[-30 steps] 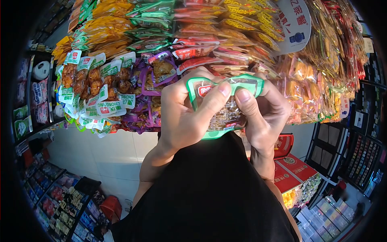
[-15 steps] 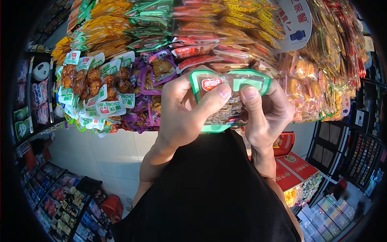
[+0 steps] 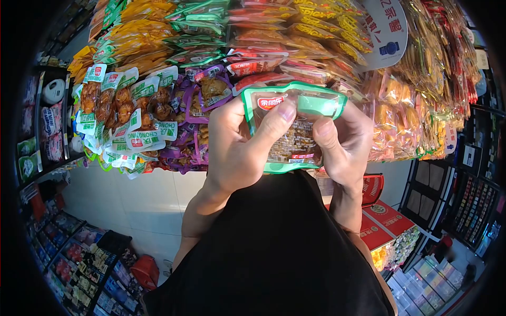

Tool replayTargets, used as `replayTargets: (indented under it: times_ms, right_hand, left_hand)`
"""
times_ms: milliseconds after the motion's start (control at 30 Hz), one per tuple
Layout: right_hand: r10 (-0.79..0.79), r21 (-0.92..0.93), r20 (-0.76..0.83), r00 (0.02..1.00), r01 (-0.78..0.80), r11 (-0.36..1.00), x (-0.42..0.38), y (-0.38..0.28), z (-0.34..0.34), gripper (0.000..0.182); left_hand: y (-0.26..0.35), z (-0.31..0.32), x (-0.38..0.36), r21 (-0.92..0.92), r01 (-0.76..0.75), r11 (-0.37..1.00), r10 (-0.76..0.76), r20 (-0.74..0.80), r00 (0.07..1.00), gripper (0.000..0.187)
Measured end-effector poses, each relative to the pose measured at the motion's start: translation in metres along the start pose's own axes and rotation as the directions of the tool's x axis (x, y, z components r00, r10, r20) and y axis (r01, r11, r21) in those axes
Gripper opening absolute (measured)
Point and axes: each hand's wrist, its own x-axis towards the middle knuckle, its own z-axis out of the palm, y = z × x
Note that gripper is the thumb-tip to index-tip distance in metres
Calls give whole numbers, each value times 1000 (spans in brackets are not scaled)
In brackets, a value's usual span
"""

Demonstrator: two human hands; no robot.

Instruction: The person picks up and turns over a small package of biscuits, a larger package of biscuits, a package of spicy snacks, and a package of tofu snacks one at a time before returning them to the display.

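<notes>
Between both hands I hold a green-edged, see-through snack packet [image 3: 293,136] in front of my chest. It has a red and white logo at its upper left, a pale panel at its upper right and brown contents covered by small print. My left hand [image 3: 240,145] grips the left side, thumb lying across the front. On the other side, my right hand [image 3: 345,142] pinches the packet with the thumb on its front face. Fingers of both hands are mostly hidden behind it. Just beyond lie purple-edged snack packets [image 3: 213,89] and red ones [image 3: 253,66].
White-and-green packets [image 3: 142,139] are heaped at the left of the display, with yellow packets [image 3: 329,21] at the back. A white sign [image 3: 387,34] stands among them. Red boxes [image 3: 387,224] sit low on the right. Shelves [image 3: 477,210] line the right side; a red bag [image 3: 145,271] is at lower left.
The packet and both hands have shifted slightly left. My right thumb has moved down the packet's front, uncovering more of the pale panel.
</notes>
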Motion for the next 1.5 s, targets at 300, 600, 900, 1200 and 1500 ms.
replayTargets:
  times_ms: [300,600,900,1200,1500]
  right_hand:
    - [12,-275,-10,1000,-14,961,0,1,-2,21]
    - [61,-216,-95,994,-81,973,-2,3,4,13]
    - [-109,-356,-107,988,64,932,-2,10,1,11]
    - [-121,-507,-43,992,82,858,-4,6,-1,18]
    - [74,-264,115,991,-41,964,-3,7,-5,44]
  left_hand:
    - [2,-2,2,143,-69,987,68,7,998,7]
    - [-7,-8,3,198,-138,971,140,1,990,6]
    - [5,6,1,-3,28,1000,-29,-43,999,13]
    - [-4,-5,0,123,-130,984,127,26,992,8]
    - [-7,-1,1,-56,-154,987,147,-113,983,16]
